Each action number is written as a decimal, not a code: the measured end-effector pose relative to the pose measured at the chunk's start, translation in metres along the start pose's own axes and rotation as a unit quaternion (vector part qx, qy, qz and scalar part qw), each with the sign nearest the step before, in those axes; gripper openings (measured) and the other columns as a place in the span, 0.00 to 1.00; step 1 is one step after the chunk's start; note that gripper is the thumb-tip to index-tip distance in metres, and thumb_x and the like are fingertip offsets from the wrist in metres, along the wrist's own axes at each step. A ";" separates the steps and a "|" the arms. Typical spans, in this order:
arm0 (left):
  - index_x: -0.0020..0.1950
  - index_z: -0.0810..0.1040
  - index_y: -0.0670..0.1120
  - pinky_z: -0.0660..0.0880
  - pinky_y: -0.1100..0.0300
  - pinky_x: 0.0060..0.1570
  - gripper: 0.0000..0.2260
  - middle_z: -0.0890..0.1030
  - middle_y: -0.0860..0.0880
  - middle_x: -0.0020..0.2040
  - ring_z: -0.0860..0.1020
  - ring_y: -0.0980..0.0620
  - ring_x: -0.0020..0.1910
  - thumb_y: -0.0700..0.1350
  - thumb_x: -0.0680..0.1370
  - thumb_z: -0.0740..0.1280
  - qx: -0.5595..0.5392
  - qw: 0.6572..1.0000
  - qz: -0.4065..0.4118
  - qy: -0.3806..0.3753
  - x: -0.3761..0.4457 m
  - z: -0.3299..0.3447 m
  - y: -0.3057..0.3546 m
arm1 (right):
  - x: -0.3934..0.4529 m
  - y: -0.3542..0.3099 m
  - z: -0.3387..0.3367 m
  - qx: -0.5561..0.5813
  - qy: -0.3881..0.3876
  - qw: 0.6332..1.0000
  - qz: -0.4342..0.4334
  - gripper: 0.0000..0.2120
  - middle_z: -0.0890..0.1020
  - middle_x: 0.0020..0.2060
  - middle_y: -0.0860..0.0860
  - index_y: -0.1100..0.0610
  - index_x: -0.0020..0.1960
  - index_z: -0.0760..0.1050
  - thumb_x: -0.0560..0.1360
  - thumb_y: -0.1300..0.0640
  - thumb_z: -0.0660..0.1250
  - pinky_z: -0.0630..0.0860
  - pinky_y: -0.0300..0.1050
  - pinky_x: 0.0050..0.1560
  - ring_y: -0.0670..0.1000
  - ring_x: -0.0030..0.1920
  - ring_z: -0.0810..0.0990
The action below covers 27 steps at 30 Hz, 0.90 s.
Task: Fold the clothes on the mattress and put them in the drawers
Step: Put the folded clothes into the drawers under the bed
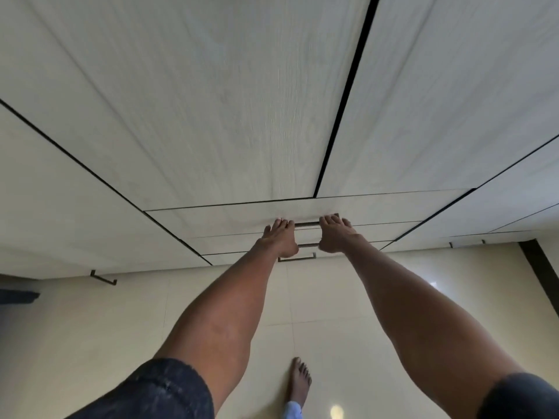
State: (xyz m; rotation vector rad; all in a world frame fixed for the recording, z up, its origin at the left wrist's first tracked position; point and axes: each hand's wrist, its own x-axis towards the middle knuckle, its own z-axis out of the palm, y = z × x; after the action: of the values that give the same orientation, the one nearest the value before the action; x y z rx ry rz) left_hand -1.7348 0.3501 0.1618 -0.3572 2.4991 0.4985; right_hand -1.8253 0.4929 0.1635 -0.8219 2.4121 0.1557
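Both arms reach out to the pale wardrobe; the left hand (279, 237) and right hand (335, 234) lie with straight fingers flat against the top drawer (230, 220), either side of its dark handle (307, 224), gripping nothing; the drawer sits flush.

Overall light: even, soft daylight tone; room moderately bright.
Glare: two bright spots on the glossy floor tiles (336, 412), one low centre, one at right.
Shadows: faint, diffuse; dark corner at far left.
Blur: wardrobe doors (211, 101) streaked, grain smeared; whole frame slightly soft.
Distortion: strong wide-angle; panel seams fan outward, edges stretched.
Sharpest zone: forearms, mid-frame.
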 end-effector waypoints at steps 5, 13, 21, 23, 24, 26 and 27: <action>0.75 0.59 0.41 0.56 0.49 0.73 0.31 0.65 0.45 0.73 0.58 0.44 0.73 0.43 0.74 0.65 0.099 0.990 0.000 0.105 0.002 0.024 -0.003 | 0.010 0.002 0.017 0.011 0.078 0.997 -0.008 0.28 0.66 0.73 0.56 0.59 0.74 0.63 0.76 0.56 0.63 0.55 0.49 0.75 0.56 0.75 0.60; 0.73 0.62 0.42 0.61 0.47 0.70 0.29 0.68 0.44 0.71 0.63 0.43 0.70 0.42 0.74 0.66 0.100 0.991 -0.014 0.092 -0.030 0.043 0.012 | -0.024 -0.003 0.040 0.048 0.092 0.995 0.003 0.24 0.69 0.71 0.56 0.59 0.71 0.66 0.76 0.58 0.61 0.58 0.48 0.74 0.56 0.73 0.63; 0.63 0.75 0.42 0.69 0.53 0.60 0.17 0.78 0.43 0.61 0.74 0.44 0.60 0.35 0.75 0.61 0.074 0.984 0.059 0.149 -0.134 0.096 0.032 | -0.138 -0.015 0.094 0.062 0.122 0.991 0.000 0.16 0.79 0.58 0.59 0.62 0.58 0.78 0.72 0.64 0.63 0.71 0.49 0.63 0.60 0.63 0.75; 0.58 0.77 0.43 0.69 0.53 0.54 0.14 0.77 0.44 0.55 0.75 0.44 0.53 0.36 0.74 0.63 0.094 0.958 0.108 0.248 -0.165 0.106 0.027 | -0.172 -0.021 0.099 0.050 0.233 0.969 -0.065 0.11 0.81 0.44 0.59 0.62 0.47 0.79 0.66 0.69 0.67 0.74 0.51 0.50 0.61 0.48 0.80; 0.56 0.76 0.43 0.70 0.52 0.51 0.12 0.76 0.45 0.54 0.74 0.44 0.51 0.38 0.73 0.65 0.099 0.944 0.111 0.293 -0.176 0.111 0.022 | -0.186 -0.022 0.103 0.036 0.292 0.951 -0.091 0.10 0.80 0.40 0.58 0.61 0.45 0.78 0.64 0.69 0.69 0.72 0.51 0.47 0.61 0.43 0.79; 0.60 0.74 0.43 0.71 0.51 0.52 0.20 0.73 0.44 0.57 0.73 0.43 0.54 0.47 0.71 0.72 0.078 0.937 0.056 0.336 -0.195 0.111 0.013 | -0.214 -0.019 0.115 0.007 0.343 0.932 -0.117 0.11 0.79 0.38 0.56 0.59 0.46 0.76 0.65 0.66 0.73 0.67 0.50 0.47 0.59 0.40 0.76; 0.64 0.73 0.43 0.71 0.50 0.54 0.25 0.73 0.43 0.59 0.72 0.43 0.57 0.52 0.71 0.73 0.055 0.949 0.029 0.309 -0.204 0.111 0.007 | -0.230 -0.018 0.124 0.005 0.344 0.932 -0.112 0.13 0.78 0.39 0.55 0.59 0.47 0.75 0.66 0.63 0.75 0.66 0.49 0.47 0.58 0.40 0.75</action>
State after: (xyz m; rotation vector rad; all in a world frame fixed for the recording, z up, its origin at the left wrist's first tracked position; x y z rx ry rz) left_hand -1.5197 0.4324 0.1946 -0.4497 3.1364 0.2950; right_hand -1.6067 0.6335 0.1916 -1.3071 2.9136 -0.2847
